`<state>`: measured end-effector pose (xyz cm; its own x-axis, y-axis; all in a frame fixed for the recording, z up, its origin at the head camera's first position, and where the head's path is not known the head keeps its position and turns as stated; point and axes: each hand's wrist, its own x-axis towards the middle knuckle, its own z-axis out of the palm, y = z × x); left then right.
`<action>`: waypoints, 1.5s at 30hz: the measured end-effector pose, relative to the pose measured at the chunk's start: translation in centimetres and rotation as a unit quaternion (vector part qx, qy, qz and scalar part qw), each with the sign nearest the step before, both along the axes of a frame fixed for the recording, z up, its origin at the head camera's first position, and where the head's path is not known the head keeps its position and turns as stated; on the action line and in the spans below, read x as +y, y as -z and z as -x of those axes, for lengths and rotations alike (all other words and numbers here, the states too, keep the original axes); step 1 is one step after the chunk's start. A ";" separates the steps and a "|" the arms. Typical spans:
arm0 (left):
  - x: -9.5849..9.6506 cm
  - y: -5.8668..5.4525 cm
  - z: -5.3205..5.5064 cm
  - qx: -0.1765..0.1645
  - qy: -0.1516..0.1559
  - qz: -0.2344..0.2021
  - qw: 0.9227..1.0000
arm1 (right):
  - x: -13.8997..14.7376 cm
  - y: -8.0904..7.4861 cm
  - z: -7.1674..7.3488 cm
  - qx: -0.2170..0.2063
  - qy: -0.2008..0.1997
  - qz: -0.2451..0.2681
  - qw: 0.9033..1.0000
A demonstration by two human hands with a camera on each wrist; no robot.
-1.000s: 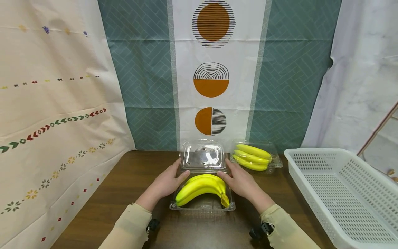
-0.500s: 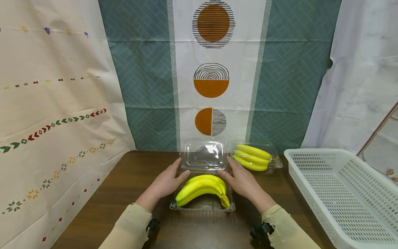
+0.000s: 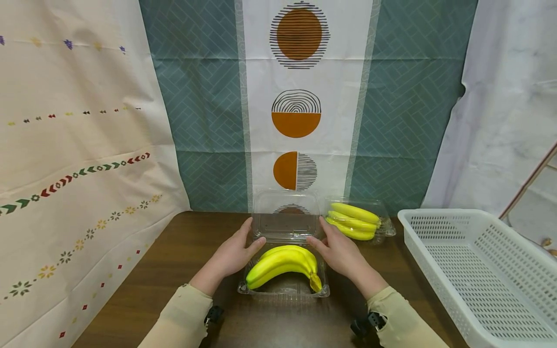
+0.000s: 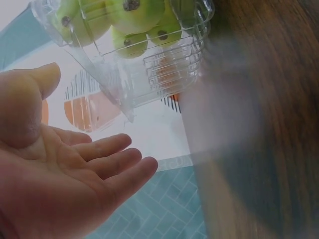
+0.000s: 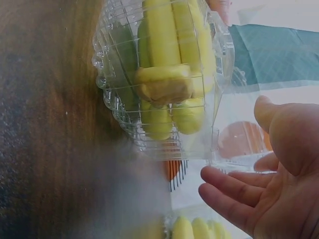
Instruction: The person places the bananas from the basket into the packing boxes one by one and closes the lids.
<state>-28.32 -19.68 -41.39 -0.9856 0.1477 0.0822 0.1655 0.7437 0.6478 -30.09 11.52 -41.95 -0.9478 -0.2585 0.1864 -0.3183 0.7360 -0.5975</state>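
Observation:
A bunch of yellow bananas point(image 3: 283, 261) lies in the base of a clear plastic clamshell box point(image 3: 283, 294) in the middle of the table. The hinged lid point(image 3: 285, 225) stands raised at the far side. At the box's left is my left hand point(image 3: 229, 253), fingers extended and thumb toward the hinge. My right hand point(image 3: 341, 252) mirrors it at the other side. Both wrist views show slightly bent, spread fingers, nothing gripped: the left hand point(image 4: 75, 169) and the right hand point(image 5: 264, 174) stay beside the box. In the right wrist view the banana stem end point(image 5: 164, 82) shows through its wall.
A second clear box point(image 3: 387, 227) holding bananas point(image 3: 353, 220) stands at the back right. To the right is a white perforated plastic basket point(image 3: 435, 290). Hanging cloths point(image 3: 200, 121) border the brown wooden table point(image 3: 139, 290) at the back and left.
The lid has tilted up a little, and its bright reflection has gone. The fingertips of my right hand have shifted slightly up and right; my left hand has barely moved.

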 end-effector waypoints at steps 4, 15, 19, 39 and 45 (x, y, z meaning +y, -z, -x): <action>0.0 -0.2 -0.1 0.001 -0.002 -0.002 1.000 | 0.0 -0.2 -0.1 0.002 -0.002 0.002 1.000; 0.1 -0.9 -0.4 0.007 -0.001 -0.004 1.000 | 0.1 -0.7 -0.2 0.015 0.000 0.003 1.000; 0.1 -1.1 -0.6 0.010 -0.001 -0.007 1.000 | 0.1 -0.8 -0.3 0.025 -0.004 0.002 1.000; -0.2 -1.6 -0.6 0.017 -0.006 -0.006 1.000 | 0.4 -1.6 -0.8 0.048 -0.005 0.013 0.999; -0.3 -1.7 -0.6 0.025 -0.011 -0.006 1.000 | 0.5 -1.8 -1.0 0.064 -0.009 0.016 0.998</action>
<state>-27.75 -20.02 -39.71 -0.9832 0.1244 0.1337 0.1817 0.7398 0.6478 -29.10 11.98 -40.11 -0.9107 -0.2675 0.3148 -0.4070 0.7109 -0.5736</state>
